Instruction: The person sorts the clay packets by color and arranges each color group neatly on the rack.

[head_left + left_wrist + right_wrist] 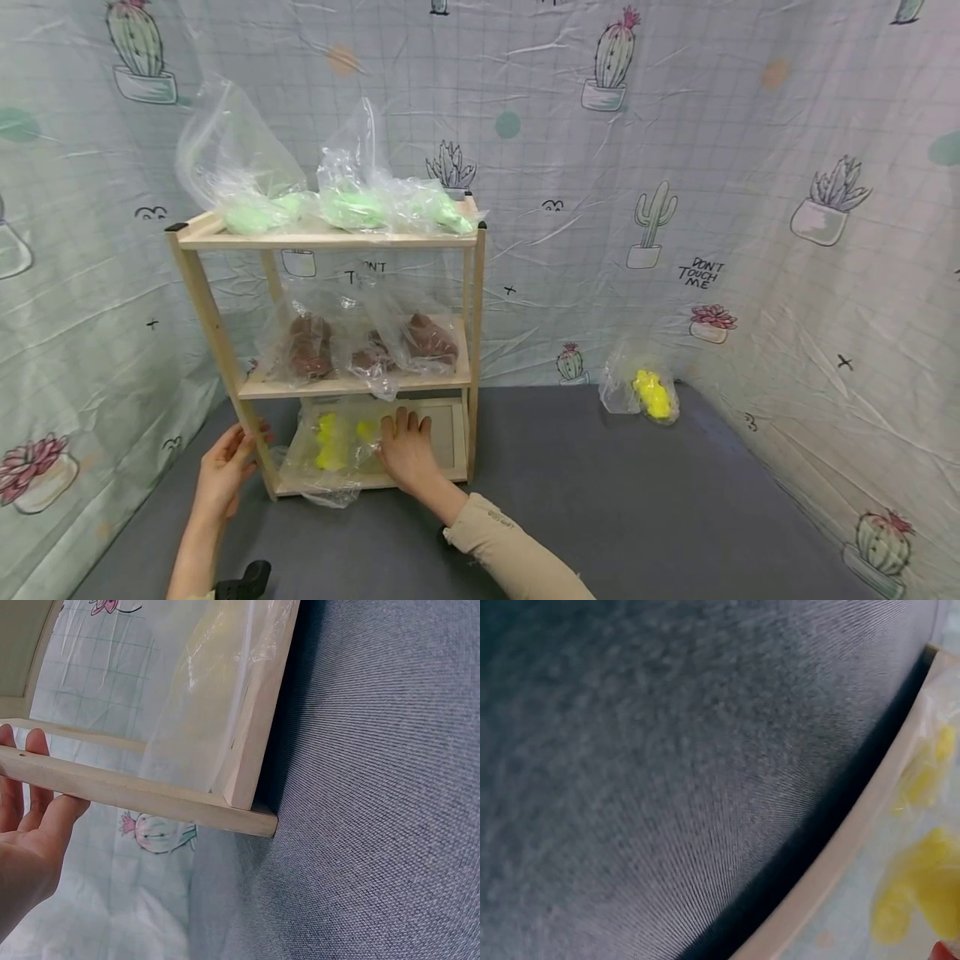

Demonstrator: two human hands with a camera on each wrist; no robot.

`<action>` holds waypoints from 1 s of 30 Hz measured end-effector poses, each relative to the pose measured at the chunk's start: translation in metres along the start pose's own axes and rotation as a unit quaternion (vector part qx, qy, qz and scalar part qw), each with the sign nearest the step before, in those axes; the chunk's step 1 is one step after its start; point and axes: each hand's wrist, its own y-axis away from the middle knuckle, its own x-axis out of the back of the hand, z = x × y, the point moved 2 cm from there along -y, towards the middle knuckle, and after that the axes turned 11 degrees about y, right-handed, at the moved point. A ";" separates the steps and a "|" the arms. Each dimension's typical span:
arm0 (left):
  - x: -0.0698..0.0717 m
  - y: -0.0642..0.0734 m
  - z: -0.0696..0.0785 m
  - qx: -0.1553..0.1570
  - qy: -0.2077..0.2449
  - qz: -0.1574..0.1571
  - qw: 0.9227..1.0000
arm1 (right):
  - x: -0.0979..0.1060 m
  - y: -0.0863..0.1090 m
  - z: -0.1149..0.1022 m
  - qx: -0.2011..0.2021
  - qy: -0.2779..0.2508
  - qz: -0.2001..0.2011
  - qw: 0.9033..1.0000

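Note:
A small three-tier wooden shelf (330,387) stands on the dark grey surface. My left hand (221,471) grips its left front post (127,789) low down, with fingers behind the wood and the thumb along its edge. On the bottom tier lie yellow lumpy figures in clear plastic bags; one yellow figure (332,442) is at the left. My right hand (411,454) reaches onto this tier, its extended fingers over a second yellow figure (367,430), partly hiding it. In the right wrist view, one red-looking fingertip shows beside a yellow figure (922,889).
Bagged brown figures (310,346) occupy the middle tier, and bagged pale green ones (356,208) the top. Another bagged yellow figure (652,394) lies on the grey surface (585,492) at the back right. A cactus-print sheet (540,283) hangs behind and around.

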 end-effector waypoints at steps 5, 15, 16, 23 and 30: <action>0.021 -0.012 -0.029 0.004 -0.013 0.014 1.000 | -0.004 0.002 -0.005 0.002 0.010 -0.018 1.000; 0.023 -0.014 -0.031 -0.001 0.006 0.015 1.000 | 0.014 0.012 -0.004 0.080 -0.054 -0.135 0.986; 0.023 -0.014 -0.032 0.001 0.000 0.019 1.000 | 0.016 0.013 -0.003 0.092 -0.072 -0.151 0.982; 0.023 -0.011 -0.031 0.020 -0.010 0.035 0.999 | 0.022 0.017 -0.004 0.143 -0.155 -0.193 0.958; 0.020 -0.011 -0.030 0.010 -0.015 0.029 0.999 | 0.012 0.017 -0.004 0.116 -0.103 -0.061 0.986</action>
